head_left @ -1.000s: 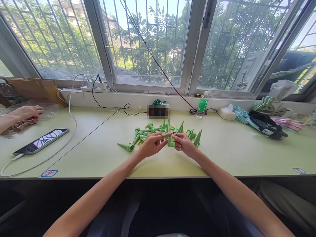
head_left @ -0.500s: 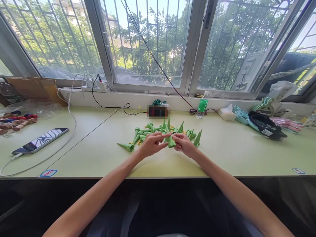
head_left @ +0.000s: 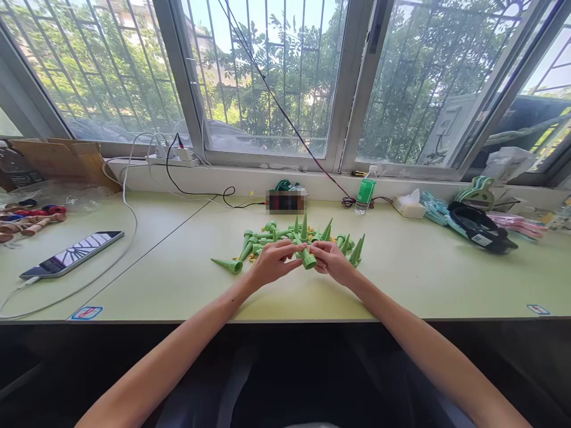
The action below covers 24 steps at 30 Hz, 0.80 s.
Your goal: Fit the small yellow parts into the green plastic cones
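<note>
Green cone (head_left: 307, 255): held just above the bench (head_left: 423, 279), tip tilted up and away, at the near edge of the pile.
Left hand (head_left: 271, 264): fingers curled, fingertips closed on the cone's left side.
Right hand (head_left: 332, 262): fingers bent, pinching the cone's wide end.
Pile of green cones (head_left: 272, 233): on the bench just behind both hands, some upright, some lying.
Single cone (head_left: 228, 264): lying flat, left of the left hand.
Farther off: green bottle (head_left: 366, 191) by the window, phone (head_left: 74, 254) far left.
</note>
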### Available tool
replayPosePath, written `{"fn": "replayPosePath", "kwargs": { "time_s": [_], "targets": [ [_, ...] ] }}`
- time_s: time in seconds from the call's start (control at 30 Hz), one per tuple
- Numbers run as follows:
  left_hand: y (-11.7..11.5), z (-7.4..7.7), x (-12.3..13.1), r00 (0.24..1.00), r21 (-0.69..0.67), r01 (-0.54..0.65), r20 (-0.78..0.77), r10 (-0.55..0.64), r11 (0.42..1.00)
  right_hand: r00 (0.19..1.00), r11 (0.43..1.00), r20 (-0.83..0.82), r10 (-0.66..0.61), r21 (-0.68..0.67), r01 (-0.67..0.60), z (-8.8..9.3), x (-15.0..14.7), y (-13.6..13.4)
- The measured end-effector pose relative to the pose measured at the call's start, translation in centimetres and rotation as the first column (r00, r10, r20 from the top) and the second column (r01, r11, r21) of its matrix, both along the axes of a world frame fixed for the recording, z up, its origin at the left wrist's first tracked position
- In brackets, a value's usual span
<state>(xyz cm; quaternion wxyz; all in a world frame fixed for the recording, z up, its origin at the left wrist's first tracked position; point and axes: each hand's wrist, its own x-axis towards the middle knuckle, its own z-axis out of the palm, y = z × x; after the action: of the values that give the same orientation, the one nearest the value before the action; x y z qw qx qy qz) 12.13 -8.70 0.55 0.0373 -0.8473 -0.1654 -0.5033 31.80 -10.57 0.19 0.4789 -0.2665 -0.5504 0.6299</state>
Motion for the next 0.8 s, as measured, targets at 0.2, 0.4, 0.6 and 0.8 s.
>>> {"fn": "replayPosePath", "kwargs": {
  "time_s": [0.2,0.4,0.6,0.8],
  "targets": [
    [0.0,-0.1,0.0,0.998,-0.031,-0.016,-0.06,0.014,0.999,0.999,0.998,0.043,-0.015,0.068,0.012,-0.7,0.0,0.4],
    [-0.1,-0.4,0.0,0.993,-0.141,-0.019,-0.117,0.003,0.99,0.996,0.99,0.081,-0.037,0.138,0.026,-1.4,0.1,0.8],
    [-0.5,-0.3,0.3,0.994,-0.332,-0.051,-0.105,0.016,0.942,0.991,0.981,0.122,-0.057,0.192,0.033,-1.0,0.0,0.4],
    [-0.6,-0.2,0.5,0.996,-0.504,-0.018,-0.08,-0.026,0.864,0.982,0.968,0.173,-0.08,0.25,0.035,-0.7,-0.1,0.1]
  ]
}}
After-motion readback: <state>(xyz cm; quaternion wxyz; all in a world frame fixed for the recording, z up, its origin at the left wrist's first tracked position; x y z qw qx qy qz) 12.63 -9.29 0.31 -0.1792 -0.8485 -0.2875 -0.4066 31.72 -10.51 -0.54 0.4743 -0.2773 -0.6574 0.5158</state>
